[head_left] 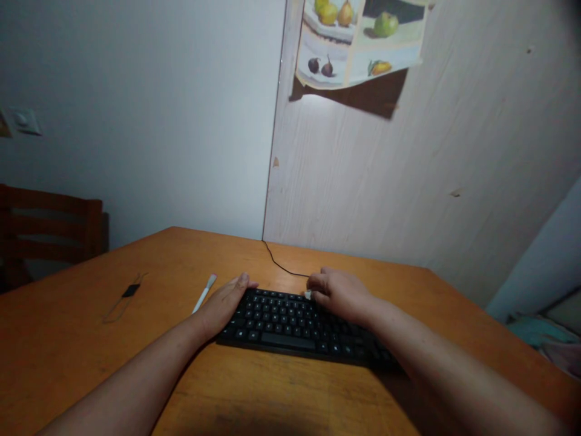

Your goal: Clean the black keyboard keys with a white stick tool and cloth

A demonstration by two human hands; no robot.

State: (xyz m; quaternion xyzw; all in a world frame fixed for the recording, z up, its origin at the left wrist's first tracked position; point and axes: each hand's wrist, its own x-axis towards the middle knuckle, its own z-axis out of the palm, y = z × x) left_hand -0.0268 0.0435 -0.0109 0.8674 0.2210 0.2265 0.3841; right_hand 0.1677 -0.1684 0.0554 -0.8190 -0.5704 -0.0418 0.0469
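A black keyboard (285, 321) lies on the orange wooden table (91, 339), its thin black cable (279, 263) running back to the wall. My left hand (224, 303) rests flat on the keyboard's left end, fingers stretched out and together. My right hand (338, 292) sits over the keyboard's far edge, fingers curled in a pinch on a small white thing (308, 295) pressed against the top row of keys. What that white thing is I cannot make out.
A white brush-like stick (204, 292) lies just left of my left hand. A small black item with a thin cord (129, 292) lies farther left. A wooden chair (49, 227) stands at the far left. A fruit poster (358, 39) hangs on the pale wood panel.
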